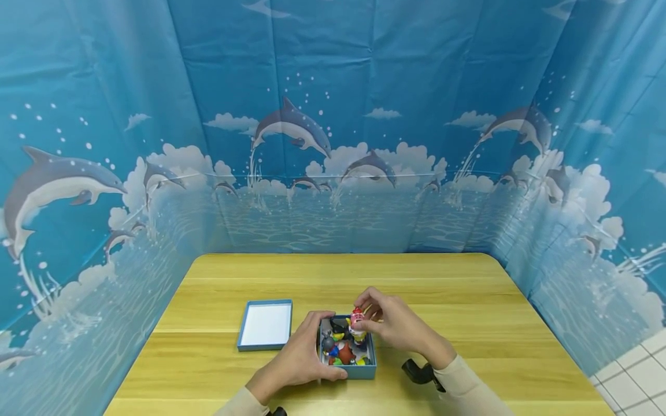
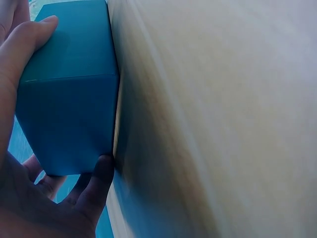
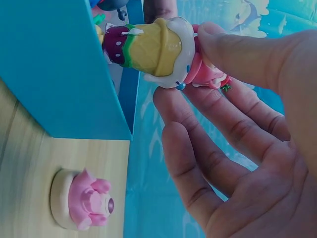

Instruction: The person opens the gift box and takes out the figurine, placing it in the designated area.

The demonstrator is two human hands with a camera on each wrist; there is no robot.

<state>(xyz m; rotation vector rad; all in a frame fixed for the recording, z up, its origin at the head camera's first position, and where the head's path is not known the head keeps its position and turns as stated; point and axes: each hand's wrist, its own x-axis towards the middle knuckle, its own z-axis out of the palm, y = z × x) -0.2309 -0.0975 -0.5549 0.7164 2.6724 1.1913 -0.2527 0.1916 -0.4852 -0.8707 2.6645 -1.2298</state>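
Note:
In the head view my left hand [image 1: 298, 359] grips the left side of a blue open box [image 1: 360, 372], its thumb along the near wall. Several small colourful toy figurines [image 1: 345, 351] lie jumbled inside. My right hand [image 1: 403, 328] pinches an ice-cream-cone figurine [image 3: 163, 47] between thumb and fingers. It has a pink head, a yellow waffle body and a dark red base with white dots. The base overlaps the box's opening in the right wrist view. The left wrist view shows the left fingers [image 2: 101, 171] against the box's outer walls, with its contents hidden.
A blue-rimmed box lid [image 1: 266, 323] lies white inside up, left of the box on the wooden table [image 1: 208, 306]. A pink figurine [image 3: 89, 201] on a cream base stands on the table beside the box. A dolphin-print curtain [image 1: 333, 219] surrounds the table's back and sides.

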